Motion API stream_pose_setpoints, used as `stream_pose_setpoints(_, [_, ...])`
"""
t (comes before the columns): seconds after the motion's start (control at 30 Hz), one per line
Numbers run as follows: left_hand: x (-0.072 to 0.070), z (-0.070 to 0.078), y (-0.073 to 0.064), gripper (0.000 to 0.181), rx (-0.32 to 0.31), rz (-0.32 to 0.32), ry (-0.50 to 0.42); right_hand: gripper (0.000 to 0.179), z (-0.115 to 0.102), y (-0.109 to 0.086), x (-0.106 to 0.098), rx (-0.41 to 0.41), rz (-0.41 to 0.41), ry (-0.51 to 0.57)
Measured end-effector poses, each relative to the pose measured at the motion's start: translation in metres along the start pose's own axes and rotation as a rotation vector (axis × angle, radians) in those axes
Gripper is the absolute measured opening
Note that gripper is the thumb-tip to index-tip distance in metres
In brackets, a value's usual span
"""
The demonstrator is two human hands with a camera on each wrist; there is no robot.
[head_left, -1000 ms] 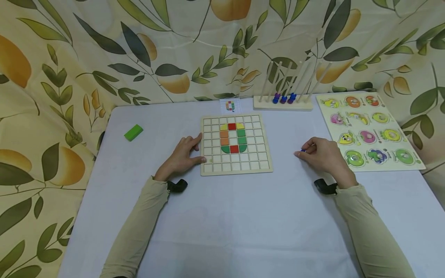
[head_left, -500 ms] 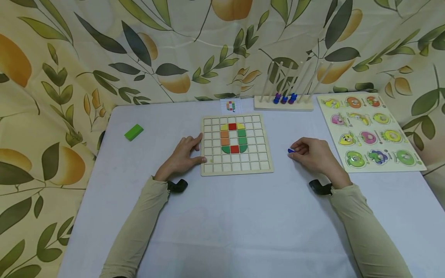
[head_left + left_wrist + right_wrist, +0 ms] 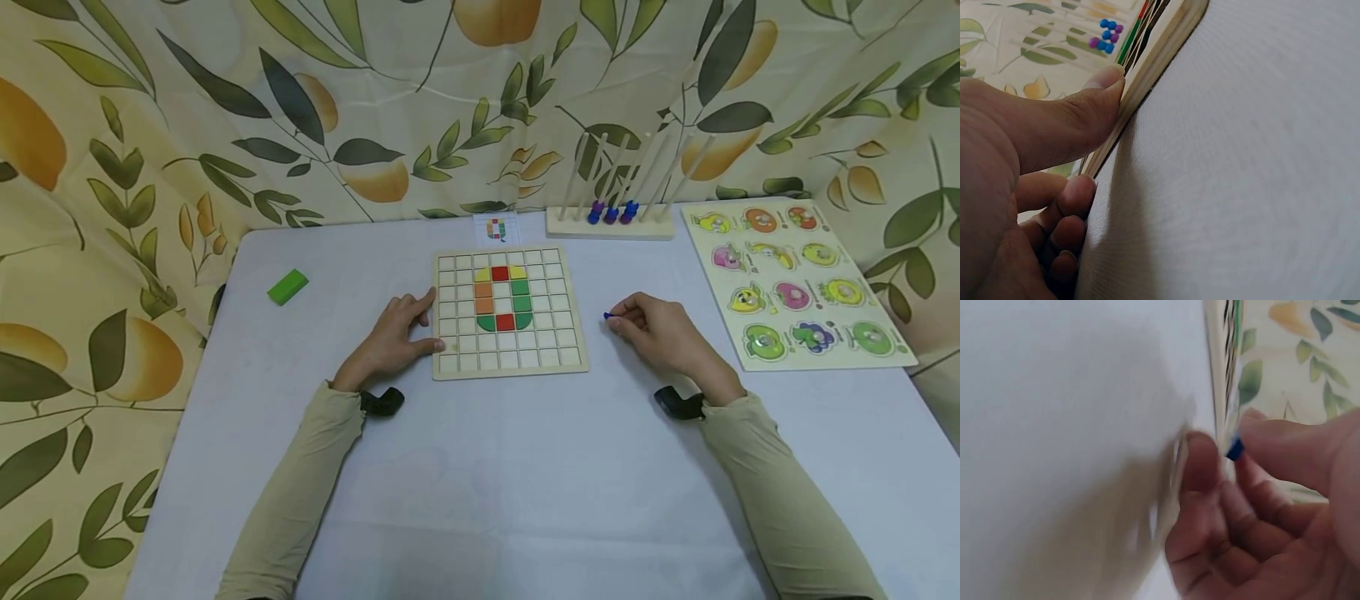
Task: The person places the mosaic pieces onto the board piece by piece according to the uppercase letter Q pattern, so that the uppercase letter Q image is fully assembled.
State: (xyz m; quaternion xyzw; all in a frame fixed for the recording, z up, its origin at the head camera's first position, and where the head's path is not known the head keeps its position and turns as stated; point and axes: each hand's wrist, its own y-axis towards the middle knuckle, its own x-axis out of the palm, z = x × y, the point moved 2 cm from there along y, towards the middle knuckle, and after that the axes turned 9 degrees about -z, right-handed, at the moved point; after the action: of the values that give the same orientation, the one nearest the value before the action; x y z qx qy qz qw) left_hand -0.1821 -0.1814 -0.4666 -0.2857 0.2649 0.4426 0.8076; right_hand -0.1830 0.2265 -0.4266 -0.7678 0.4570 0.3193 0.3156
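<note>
My left hand (image 3: 393, 337) rests at the left edge of a square wooden grid board (image 3: 457, 364). Its thumb (image 3: 1094, 103) touches the rim, and its index fingertip lies against the edge farther up. Red, yellow, orange and green tiles form a ring on the board; one red tile (image 3: 505, 322) sits at the bottom of it. Right of the board, my right hand (image 3: 660, 329) pinches a small blue piece (image 3: 1235, 448) between thumb and fingertips. Most of that piece is hidden by the fingers.
A small picture card (image 3: 497, 229) lies behind the board. Beside it stands a wooden peg rack (image 3: 609, 227) with blue and purple beads. A fruit puzzle board (image 3: 806, 287) is at the right, and a green block (image 3: 288, 287) at the left. Patterned cloth (image 3: 442, 108) hangs behind.
My right hand has moved left toward the board, carrying the blue piece, which shows at its fingertips. The left hand and the board have stayed in place.
</note>
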Motion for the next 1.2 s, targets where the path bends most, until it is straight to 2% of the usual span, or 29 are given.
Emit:
stream_pose_setpoints(0.27, [-0.001,0.000,-0.001,0.093,0.007,-0.004,0.002,0.017,-0.018,0.013,0.014,-0.022,0.067,0.153])
stream_pose_setpoints(0.43, [0.000,0.000,0.000,0.093,0.009,0.001,0.008,0.019,-0.028,0.019,0.023,-0.007,0.039,0.260])
stream_pose_setpoints(0.6, [0.000,0.000,0.000,0.093,0.001,0.000,0.012,0.019,-0.039,0.024,0.032,-0.014,-0.002,0.314])
stream_pose_setpoints(0.9, [0.001,0.002,0.000,0.093,-0.005,-0.008,0.000,0.013,-0.058,0.028,0.052,-0.064,-0.051,0.260])
stream_pose_setpoints(1.03, [0.001,0.001,0.000,0.093,-0.018,-0.002,-0.005,0.009,-0.064,0.029,0.058,-0.104,-0.048,0.229])
stream_pose_setpoints(1.2, [0.001,0.000,0.000,0.094,-0.018,0.001,0.001,0.010,-0.068,0.031,0.062,-0.093,-0.024,0.214])
